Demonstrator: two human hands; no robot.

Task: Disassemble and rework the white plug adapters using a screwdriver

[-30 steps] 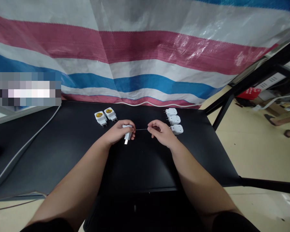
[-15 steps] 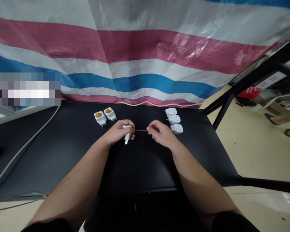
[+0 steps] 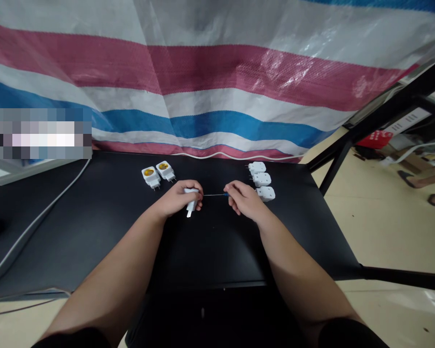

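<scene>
fingers (image 3: 196, 189) of the left hand (image 3: 177, 199) clench a white plug adapter (image 3: 191, 207), while the right hand (image 3: 243, 200) pinches a slim screwdriver (image 3: 214, 195) (blue near the grip), its shaft reaching the adapter; three white adapters (image 3: 261, 180) sit just beyond, on a black table (image 3: 94, 232).

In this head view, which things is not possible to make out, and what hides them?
Where the thin metal shaft meets the white plug: hidden by the left hand.
The shaft's other end: hidden by the right hand.
Whatever lies under the blurred patch: blurred.
Another person's leg: cut off by the right edge.
</scene>
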